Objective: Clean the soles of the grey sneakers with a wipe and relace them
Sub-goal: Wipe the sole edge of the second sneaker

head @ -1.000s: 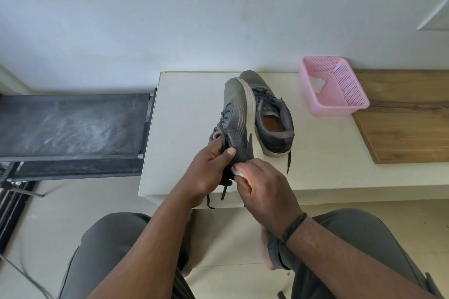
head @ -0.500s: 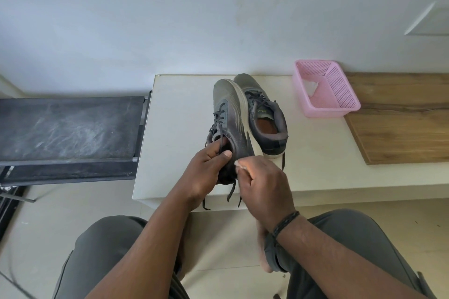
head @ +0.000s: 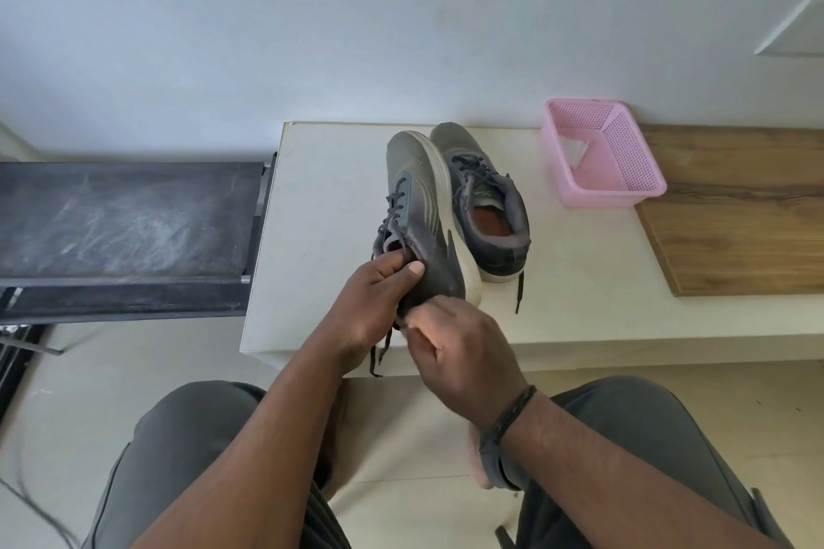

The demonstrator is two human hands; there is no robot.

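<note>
At the near edge of the cream tabletop, a grey mesh sneaker with a thick white sole is tipped on its side, sole facing right. The left hand has its grip clamped on the collar at the heel, thumb lying across the grey upper, dark laces dangling below it. The right hand sits just beside the heel end of the sole with its fingers curled together; whether they pinch a wipe cannot be told (nothing white shows between them). Just behind, touching the held shoe's sole, the second grey sneaker stands upright, one lace end trailing toward the front edge. A pink perforated plastic basket rests farther right with a crumpled white tissue inside, next to a brown wooden board.
</note>
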